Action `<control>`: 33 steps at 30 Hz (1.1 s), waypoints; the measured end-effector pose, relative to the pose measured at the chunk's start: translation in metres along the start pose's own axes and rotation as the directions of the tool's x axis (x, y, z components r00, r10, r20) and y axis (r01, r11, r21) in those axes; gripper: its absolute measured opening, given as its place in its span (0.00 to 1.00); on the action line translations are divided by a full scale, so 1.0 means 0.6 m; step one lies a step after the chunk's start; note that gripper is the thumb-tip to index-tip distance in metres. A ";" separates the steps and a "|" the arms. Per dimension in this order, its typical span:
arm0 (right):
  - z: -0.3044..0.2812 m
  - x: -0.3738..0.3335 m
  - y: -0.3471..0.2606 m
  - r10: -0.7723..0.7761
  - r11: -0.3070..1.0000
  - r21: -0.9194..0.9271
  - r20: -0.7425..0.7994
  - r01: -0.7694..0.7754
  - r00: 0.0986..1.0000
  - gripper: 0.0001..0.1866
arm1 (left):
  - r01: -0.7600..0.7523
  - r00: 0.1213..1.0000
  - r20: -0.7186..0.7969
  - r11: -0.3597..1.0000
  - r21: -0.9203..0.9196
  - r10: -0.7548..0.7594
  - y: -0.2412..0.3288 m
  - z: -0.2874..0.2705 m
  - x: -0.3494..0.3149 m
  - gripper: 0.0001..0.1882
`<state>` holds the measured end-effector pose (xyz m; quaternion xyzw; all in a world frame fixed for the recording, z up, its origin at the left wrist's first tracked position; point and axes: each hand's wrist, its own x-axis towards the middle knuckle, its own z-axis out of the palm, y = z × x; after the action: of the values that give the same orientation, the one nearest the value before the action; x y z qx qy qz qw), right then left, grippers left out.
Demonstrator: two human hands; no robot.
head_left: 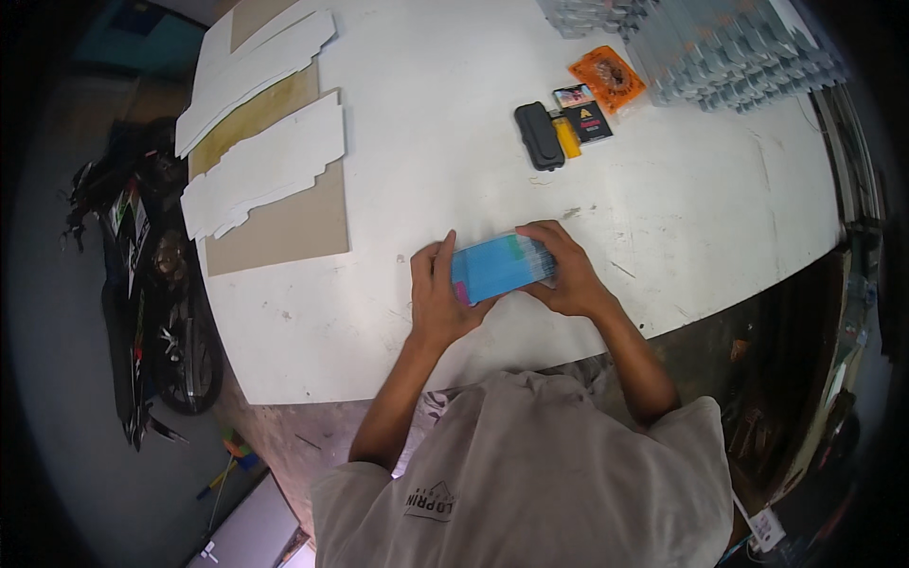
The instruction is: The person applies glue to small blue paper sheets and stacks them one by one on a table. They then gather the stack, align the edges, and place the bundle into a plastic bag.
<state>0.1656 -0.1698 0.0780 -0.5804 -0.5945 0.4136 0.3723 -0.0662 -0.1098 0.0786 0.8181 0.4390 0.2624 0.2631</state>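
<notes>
Near the front edge of the white table, both my hands hold a stack of blue card-like sheets (pixel 494 271), with green and pink patches at its corners. My left hand (pixel 438 295) grips its left end, thumb beneath and fingers along the side. Around the right end, where many thin layered edges show, my right hand (pixel 571 275) is closed, fingers at the far corner and thumb at the near side. The stack is tilted slightly, its right end farther from me. What the sheets are made of is unclear.
White paper sheets (pixel 284 156) lie on brown boards (pixel 284 232) at the left. Beyond my hands are a black case (pixel 540 137), a yellow lighter (pixel 566 138), a small black box (pixel 590 123) and an orange packet (pixel 608 79). Clear plastic pieces (pixel 729 57) are stacked far right.
</notes>
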 end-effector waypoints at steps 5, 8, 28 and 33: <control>0.021 -0.013 0.000 -0.020 0.999 0.029 -0.081 0.023 0.996 0.47 | 0.032 0.990 -0.134 0.991 -0.128 -0.049 -0.026 0.016 -0.046 0.64; 0.040 -0.026 0.018 0.014 0.984 0.179 -0.117 0.007 0.993 0.53 | 0.102 0.993 -0.044 0.978 -0.180 -0.111 -0.032 0.012 -0.053 0.67; 0.065 -0.052 0.025 0.046 0.973 0.228 -0.073 -0.028 0.996 0.59 | -0.041 0.991 0.126 0.999 -0.002 0.040 -0.040 -0.006 -0.058 0.74; 0.020 -0.025 -0.009 0.010 1.000 -0.021 0.002 -0.010 1.000 0.54 | -0.003 0.995 0.096 1.000 -0.016 0.005 -0.040 -0.018 -0.046 0.60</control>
<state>0.1535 -0.1854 0.0787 -0.5868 -0.5964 0.4096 0.3635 -0.1004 -0.1197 0.0651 0.8285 0.4222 0.2268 0.2898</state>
